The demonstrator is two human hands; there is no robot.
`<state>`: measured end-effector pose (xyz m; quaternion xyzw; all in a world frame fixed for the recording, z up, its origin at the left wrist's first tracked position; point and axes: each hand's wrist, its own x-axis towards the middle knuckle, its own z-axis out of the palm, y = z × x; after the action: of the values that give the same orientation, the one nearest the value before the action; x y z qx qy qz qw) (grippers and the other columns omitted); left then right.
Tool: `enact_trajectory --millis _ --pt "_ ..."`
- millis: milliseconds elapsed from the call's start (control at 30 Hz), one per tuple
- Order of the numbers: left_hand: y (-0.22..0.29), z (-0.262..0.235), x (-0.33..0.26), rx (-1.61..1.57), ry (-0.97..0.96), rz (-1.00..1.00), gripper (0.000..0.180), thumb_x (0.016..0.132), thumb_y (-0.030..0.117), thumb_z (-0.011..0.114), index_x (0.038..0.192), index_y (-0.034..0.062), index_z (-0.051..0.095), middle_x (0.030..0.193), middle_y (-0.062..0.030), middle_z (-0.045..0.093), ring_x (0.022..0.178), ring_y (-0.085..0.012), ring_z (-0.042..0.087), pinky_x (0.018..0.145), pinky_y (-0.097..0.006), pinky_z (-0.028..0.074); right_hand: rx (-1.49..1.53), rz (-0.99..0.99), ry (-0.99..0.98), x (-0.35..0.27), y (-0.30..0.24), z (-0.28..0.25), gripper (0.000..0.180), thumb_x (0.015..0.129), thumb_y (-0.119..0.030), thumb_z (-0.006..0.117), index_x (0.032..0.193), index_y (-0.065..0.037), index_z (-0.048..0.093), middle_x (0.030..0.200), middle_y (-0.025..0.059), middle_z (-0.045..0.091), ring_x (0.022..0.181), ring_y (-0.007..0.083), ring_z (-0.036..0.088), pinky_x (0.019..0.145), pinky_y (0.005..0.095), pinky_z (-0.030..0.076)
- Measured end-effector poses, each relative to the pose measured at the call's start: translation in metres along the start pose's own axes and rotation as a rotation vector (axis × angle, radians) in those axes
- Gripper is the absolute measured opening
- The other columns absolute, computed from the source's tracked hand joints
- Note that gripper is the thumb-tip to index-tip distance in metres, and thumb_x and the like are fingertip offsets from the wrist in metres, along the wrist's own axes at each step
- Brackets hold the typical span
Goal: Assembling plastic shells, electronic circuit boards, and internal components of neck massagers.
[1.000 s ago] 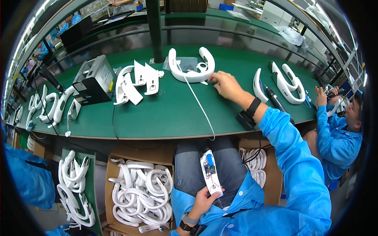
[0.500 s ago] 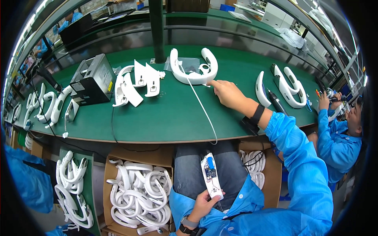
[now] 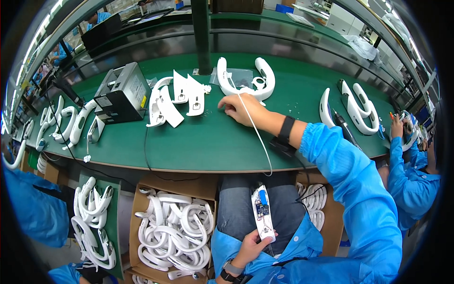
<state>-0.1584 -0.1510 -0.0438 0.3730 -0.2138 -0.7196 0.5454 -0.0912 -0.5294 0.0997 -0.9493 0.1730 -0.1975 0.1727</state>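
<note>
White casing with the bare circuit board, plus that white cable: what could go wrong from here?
The left grip holds the white casing only near its lower end, above the lap, so it might tip or slip. Its circuit board lies uncovered, so a knock could harm it. The white cable crosses the right grip in this view; lifting that grip could snag it.

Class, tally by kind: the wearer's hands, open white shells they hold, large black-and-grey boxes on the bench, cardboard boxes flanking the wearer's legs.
Left hand and right hand: 2
Open white shell: 1
Black-and-grey box: 1
Left cardboard box and right cardboard box: 2
Total: 6
</note>
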Motion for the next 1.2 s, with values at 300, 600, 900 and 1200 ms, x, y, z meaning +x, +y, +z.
enact_trajectory --millis 300,600,900,1200 --pt "0.002 -0.005 -0.001 0.013 0.015 -0.002 0.032 0.094 0.003 0.058 0.125 -0.0047 0.055 0.118 -0.0144 0.065 0.110 -0.0202 0.062 0.098 -0.032 0.047 0.069 0.046 0.036 -0.009 -0.006 -0.026 0.015 0.083 -0.001 0.065 0.098 -0.001 0.067 0.091 0.0128 0.071 0.088 0.0260 0.069 0.080 0.0358 0.055" --pt "-0.003 -0.004 0.001 0.022 -0.012 -0.033 0.032 0.094 0.002 0.057 0.125 -0.0051 0.054 0.118 -0.0138 0.065 0.111 -0.0202 0.061 0.099 -0.032 0.046 -0.020 0.207 -0.074 0.012 -0.003 0.003 0.016 0.076 -0.014 0.073 0.084 -0.001 0.069 0.079 0.0166 0.069 0.077 0.0335 0.067 0.073 0.0408 0.053" --pt "0.000 -0.005 0.000 -0.048 0.007 0.027 0.031 0.094 0.007 0.061 0.123 -0.0042 0.057 0.116 -0.0127 0.067 0.106 -0.0166 0.063 0.093 -0.028 0.050 -0.009 0.145 0.041 0.012 -0.002 -0.021 0.012 0.081 -0.014 0.068 0.086 -0.003 0.069 0.081 0.0147 0.070 0.078 0.0307 0.069 0.071 0.0384 0.053" --pt "0.001 -0.004 0.002 -0.007 -0.013 0.010 0.031 0.094 0.007 0.061 0.123 -0.0045 0.056 0.115 -0.0131 0.067 0.106 -0.0174 0.063 0.093 -0.029 0.050 -0.214 0.279 0.026 -0.060 0.023 -0.058 0.006 0.079 -0.013 0.067 0.081 -0.007 0.068 0.077 0.0115 0.069 0.073 0.0311 0.067 0.067 0.0399 0.053"
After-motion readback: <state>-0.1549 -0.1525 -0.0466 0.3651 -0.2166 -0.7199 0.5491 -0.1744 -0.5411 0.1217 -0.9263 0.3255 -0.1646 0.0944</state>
